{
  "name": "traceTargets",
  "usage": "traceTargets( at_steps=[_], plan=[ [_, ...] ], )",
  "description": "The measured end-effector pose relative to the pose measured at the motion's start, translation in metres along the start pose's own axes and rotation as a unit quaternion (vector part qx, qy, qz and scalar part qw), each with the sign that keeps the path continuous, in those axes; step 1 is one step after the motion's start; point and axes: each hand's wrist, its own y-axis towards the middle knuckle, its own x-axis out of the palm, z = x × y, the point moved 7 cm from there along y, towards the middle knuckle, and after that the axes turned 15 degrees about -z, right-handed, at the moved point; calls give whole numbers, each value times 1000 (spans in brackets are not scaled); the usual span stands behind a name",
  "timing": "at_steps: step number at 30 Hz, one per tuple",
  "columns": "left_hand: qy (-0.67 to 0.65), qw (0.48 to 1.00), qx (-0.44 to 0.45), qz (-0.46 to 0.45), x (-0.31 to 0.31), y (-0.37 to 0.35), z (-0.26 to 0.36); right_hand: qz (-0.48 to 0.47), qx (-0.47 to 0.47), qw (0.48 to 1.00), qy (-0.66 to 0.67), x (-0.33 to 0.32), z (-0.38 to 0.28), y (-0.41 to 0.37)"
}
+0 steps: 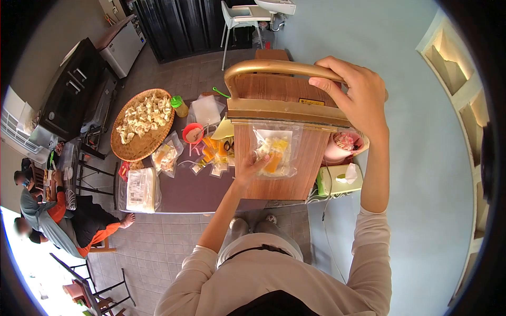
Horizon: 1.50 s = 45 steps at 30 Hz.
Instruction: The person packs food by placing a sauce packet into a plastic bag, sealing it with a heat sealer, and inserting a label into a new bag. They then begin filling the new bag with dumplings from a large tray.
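A bag sealer [327, 152] with a wood-grain surface and a bronze bar stands in front of me. My right hand [356, 89] wraps round the right end of its curved handle [274, 65]. A clear plastic bag [287, 138] lies flat on the sealer's board, its top edge at the bar. Pale pieces and orange and yellow packets show inside it. At the bag's lower left, my left hand [252, 167] grips it, thumb on top and the other fingers partly hidden.
Left of the sealer on the dark table [184, 192] are small orange packets [213, 150], a red cup [193, 133], a filled bag [167, 155], a stack of labelled packs [142, 189] and a woven tray [138, 150] of pale pieces. A tissue box [340, 180] stands right. Two people sit far left.
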Motion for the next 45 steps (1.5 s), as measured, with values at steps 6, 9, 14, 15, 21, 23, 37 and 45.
traceTargets(
  at_steps=[6, 9, 14, 15, 21, 23, 37, 45],
  plan=[
    [-53, 999, 10, 2, 1, 2, -2, -11, -2, 1000, 9, 1, -2, -2],
    [-62, 998, 21, 4, -3, 2, -5, -14, -3, 1000, 7, 1, -4, -5],
    [-52, 999, 2, 14, -5, 2, -9, -29, 3, 999, 18, 2, -9, -13],
    [-49, 999, 12, 1, -4, 3, -8, -29, 3, 999, 13, 4, -9, -16],
    [-38, 999, -14, -10, -2, 3, -7, -136, 13, 990, 46, 17, -22, -43],
    [-44, 999, 1, 19, -11, 0, -13, -157, 2, 985, 71, 26, -26, -56],
    [-38, 999, 8, -22, -4, 4, -9, -418, 30, 883, 212, 127, -33, -129],
    [-34, 999, 0, -21, -1, 2, 0, -423, 22, 872, 244, 152, -28, -141]
  ],
)
